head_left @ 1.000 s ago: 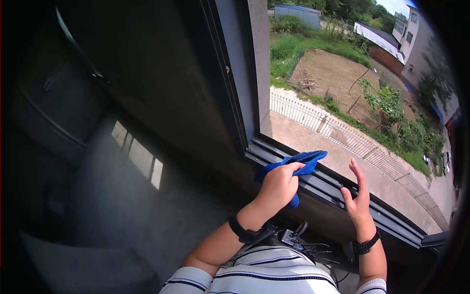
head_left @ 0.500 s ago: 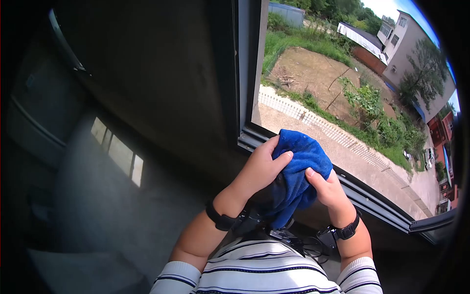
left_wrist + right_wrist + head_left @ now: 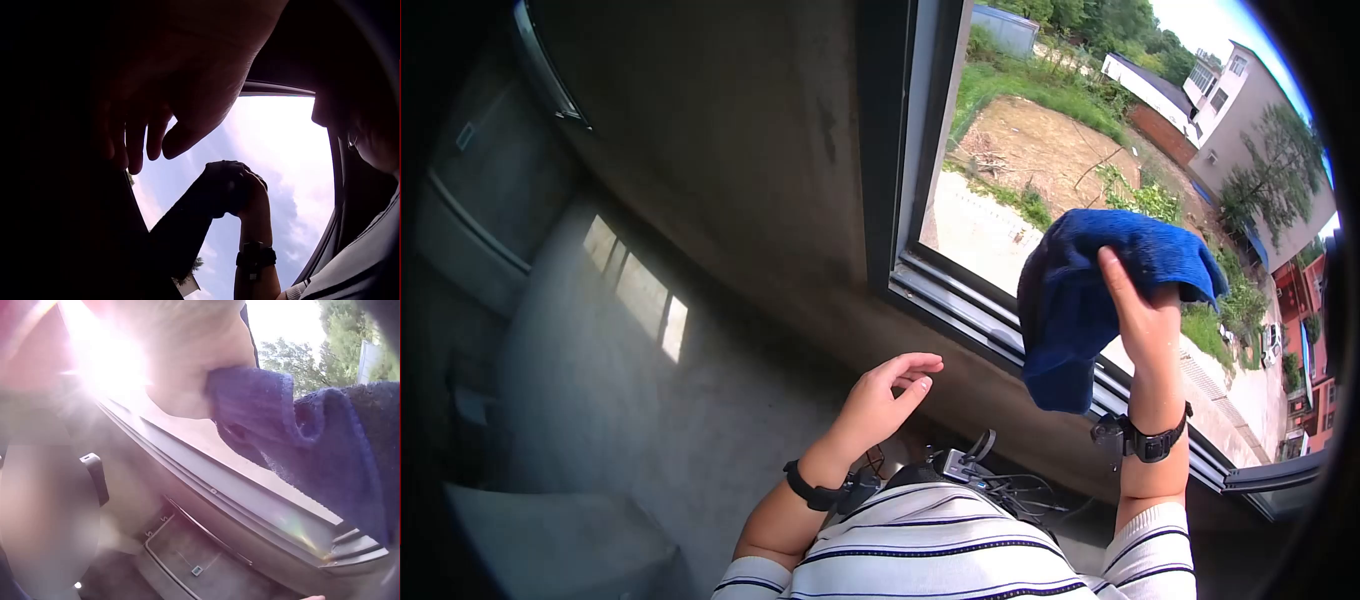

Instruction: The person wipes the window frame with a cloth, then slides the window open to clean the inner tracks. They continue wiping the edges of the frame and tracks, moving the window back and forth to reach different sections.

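Observation:
A blue cloth hangs from my right hand in the head view, raised over the window sill track. The thumb lies on the near side of the cloth, and the other fingers are hidden beneath it. In the right wrist view the cloth droops in folds from the hand. My left hand is apart from the cloth, held in the air on the room side of the sill with loosely bent fingers and nothing in them. The left wrist view shows that hand dark against the sky.
The grey window frame and its sliding track run diagonally below the right arm. Outside lie a fenced yard and buildings. A small device with cables sits at the person's waist. Sunlit patches mark the concrete floor.
The cloth was wiped along the track by the left hand, then held in both hands. Now the left hand has let go and drawn back, while the right has lifted the cloth outward and right.

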